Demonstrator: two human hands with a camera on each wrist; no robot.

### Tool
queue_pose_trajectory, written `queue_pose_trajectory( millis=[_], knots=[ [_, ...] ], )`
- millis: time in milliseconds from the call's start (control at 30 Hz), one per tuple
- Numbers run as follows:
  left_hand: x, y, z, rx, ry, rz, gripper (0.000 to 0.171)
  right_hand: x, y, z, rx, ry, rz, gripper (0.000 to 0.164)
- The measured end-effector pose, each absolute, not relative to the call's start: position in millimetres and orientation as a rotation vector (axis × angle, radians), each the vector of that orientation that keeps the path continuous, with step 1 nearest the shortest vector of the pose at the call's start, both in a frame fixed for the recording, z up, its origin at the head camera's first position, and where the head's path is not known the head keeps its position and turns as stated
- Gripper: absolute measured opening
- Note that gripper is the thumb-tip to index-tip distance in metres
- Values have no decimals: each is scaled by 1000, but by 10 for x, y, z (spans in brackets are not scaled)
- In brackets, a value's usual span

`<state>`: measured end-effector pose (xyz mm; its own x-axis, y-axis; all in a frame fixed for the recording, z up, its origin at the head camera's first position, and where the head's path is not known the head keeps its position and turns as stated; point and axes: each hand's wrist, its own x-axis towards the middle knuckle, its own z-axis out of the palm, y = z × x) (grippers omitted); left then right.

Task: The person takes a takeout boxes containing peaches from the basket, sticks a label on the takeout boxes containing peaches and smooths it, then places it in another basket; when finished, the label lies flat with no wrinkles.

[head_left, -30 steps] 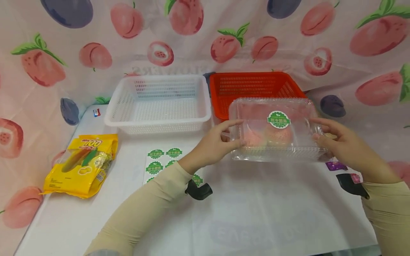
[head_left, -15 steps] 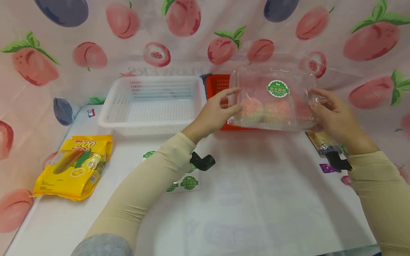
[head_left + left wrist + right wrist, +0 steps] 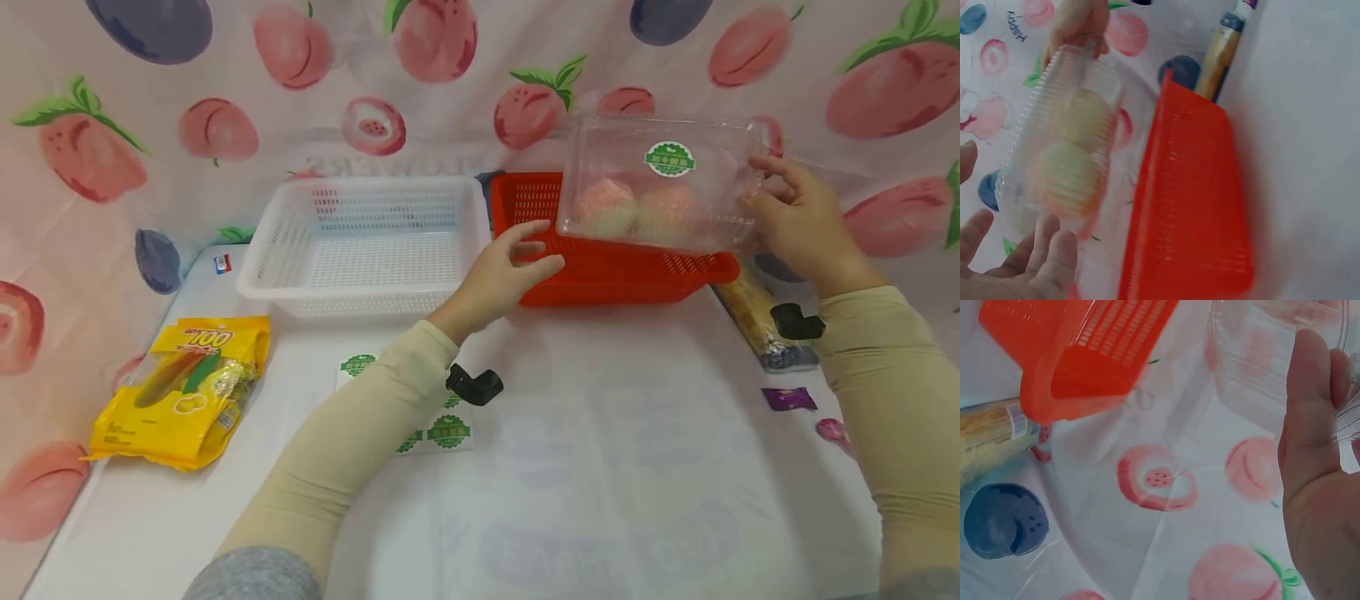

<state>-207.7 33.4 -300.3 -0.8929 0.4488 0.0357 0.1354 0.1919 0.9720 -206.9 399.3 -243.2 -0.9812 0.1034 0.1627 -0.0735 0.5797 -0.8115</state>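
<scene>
A clear plastic clamshell box [image 3: 712, 200] with a green-and-white round sticker [image 3: 670, 158] on its lid hangs over the red basket [image 3: 600, 283]. Two pinkish peaches [image 3: 607, 207] lie inside it, toward its left half. At the box's right end, my right hand [image 3: 806, 217] pinches the edge between thumb and fingers. My left hand [image 3: 506, 271] is off the box, fingers spread and slightly bent, just left of it beside the red basket. In the left wrist view, a gap shows between those fingertips and the box [image 3: 1029, 150].
A white basket [image 3: 367, 296] stands left of the red one. A yellow snack bag [image 3: 183, 392] lies at the far left, and a sheet of green stickers [image 3: 450, 432] under my left forearm. A long packaged snack [image 3: 761, 325] and a purple wrapper [image 3: 789, 399] lie at right.
The clamshell box has risen and gone back over the red basket. My left hand has let go of its left end; the right still holds it.
</scene>
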Motion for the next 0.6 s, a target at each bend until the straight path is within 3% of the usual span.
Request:
queue_pose_trajectory(
  millis=[233, 600],
  knots=[
    [-2066, 234, -3350, 420, 2290, 1586, 61, -2306, 4110, -2527, -35, -2597, 1348, 55],
    [-2154, 301, -3682, 314, 2196, 1626, 81, -2578, 4093, -2791, -68, -2728, 1322, 58]
  ],
)
